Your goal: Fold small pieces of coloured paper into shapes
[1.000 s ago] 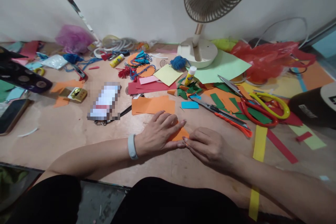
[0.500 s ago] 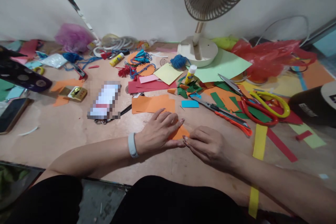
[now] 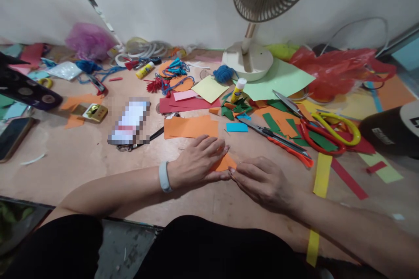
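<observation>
A small folded orange paper piece (image 3: 225,164) lies on the tan floor mat (image 3: 81,161) in front of me. My left hand (image 3: 198,161), with a pale wristband, lies flat over it with fingers stretched out, pressing it down. My right hand (image 3: 262,182) is curled, its fingertips pinched against the paper's near right edge. A larger orange sheet (image 3: 191,127) lies just behind my left hand. Most of the small piece is hidden under my fingers.
An orange box cutter (image 3: 278,141), red and yellow scissors (image 3: 322,130), a glue stick (image 3: 238,89) and paper scraps lie to the right. A fan base (image 3: 248,59), red plastic bag (image 3: 334,69), black bottle (image 3: 389,133), yarn, and a phone (image 3: 11,137) surround the spot.
Both hands stay on the orange piece with only slight finger shifts. The camera view has tilted down a little.
</observation>
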